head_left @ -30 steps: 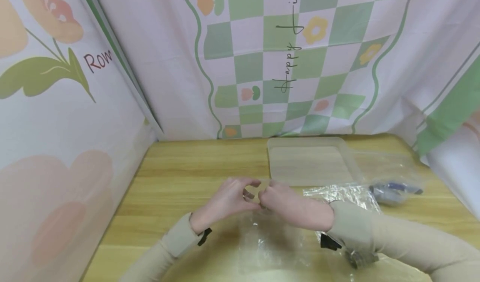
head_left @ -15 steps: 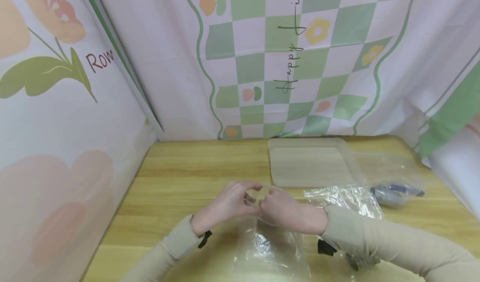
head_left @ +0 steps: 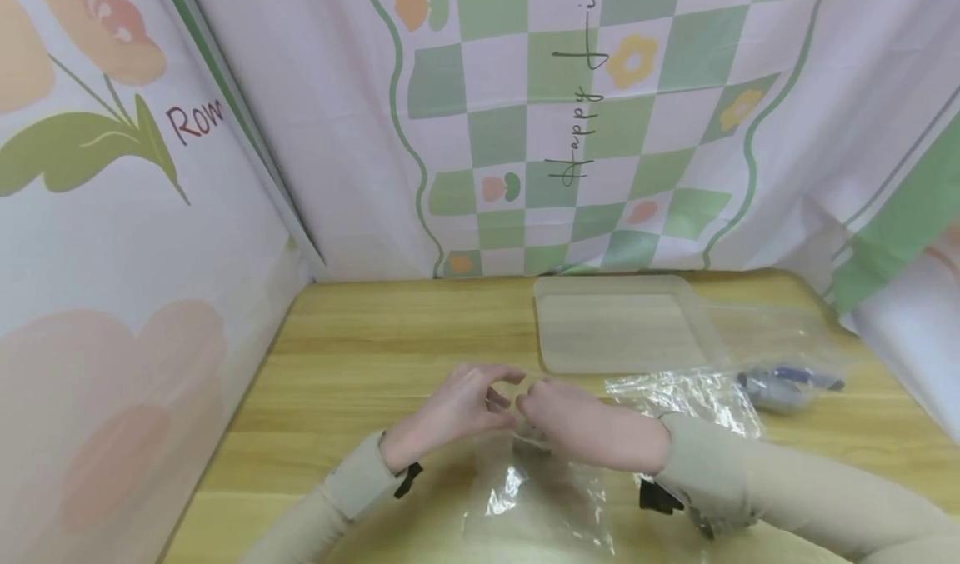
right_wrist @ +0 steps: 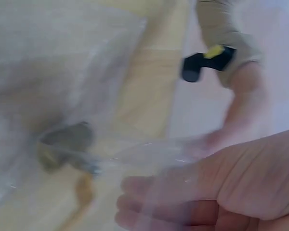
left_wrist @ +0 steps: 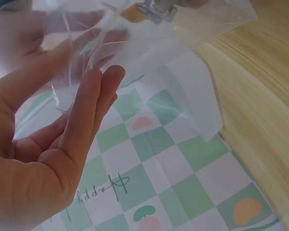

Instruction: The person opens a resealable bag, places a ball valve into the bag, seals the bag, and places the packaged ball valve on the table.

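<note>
My left hand (head_left: 463, 404) curves around the mouth of a clear plastic bag (head_left: 506, 506), its thumb and fingers spread apart in a C shape at the film's edge. Beside it my right hand (head_left: 581, 422) pinches the same bag with fingers curled in. Below the hands the bag hangs over the table. A small item with dark grey, metallic and orange parts (right_wrist: 67, 144) shows blurred near the film in the right wrist view. The left wrist view shows its shiny part (left_wrist: 156, 10) through the film; its kind is unclear.
A translucent tray (head_left: 546, 331) stands at the back of the wooden table (head_left: 360, 331). To its right, a clear bag holds a grey and blue item (head_left: 783, 385). Crinkled clear film (head_left: 686, 397) lies before the tray. Something dark (head_left: 702, 524) sits partly under the right sleeve.
The right hand has shifted slightly down while staying close to the left hand. The bag's film has flexed, and a greyish item now shows below the hands. The left hand has hardly moved.
</note>
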`<move>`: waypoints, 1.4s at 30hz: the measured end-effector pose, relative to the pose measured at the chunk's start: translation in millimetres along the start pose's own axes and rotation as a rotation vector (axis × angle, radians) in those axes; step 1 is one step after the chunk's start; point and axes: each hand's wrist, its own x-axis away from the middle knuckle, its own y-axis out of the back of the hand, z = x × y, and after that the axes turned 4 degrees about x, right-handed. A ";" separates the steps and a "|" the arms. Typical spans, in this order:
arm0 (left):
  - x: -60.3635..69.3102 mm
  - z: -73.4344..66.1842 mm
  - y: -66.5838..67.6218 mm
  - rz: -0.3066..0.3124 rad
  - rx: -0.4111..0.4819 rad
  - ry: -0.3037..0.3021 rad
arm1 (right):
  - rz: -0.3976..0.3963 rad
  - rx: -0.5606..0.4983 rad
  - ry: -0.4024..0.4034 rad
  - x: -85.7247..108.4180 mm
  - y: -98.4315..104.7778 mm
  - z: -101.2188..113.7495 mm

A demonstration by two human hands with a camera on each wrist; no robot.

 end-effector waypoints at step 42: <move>1.5 8.0 6.6 0.025 -0.107 -0.157 | -0.393 -0.200 0.024 49.7 -11.7 -76.6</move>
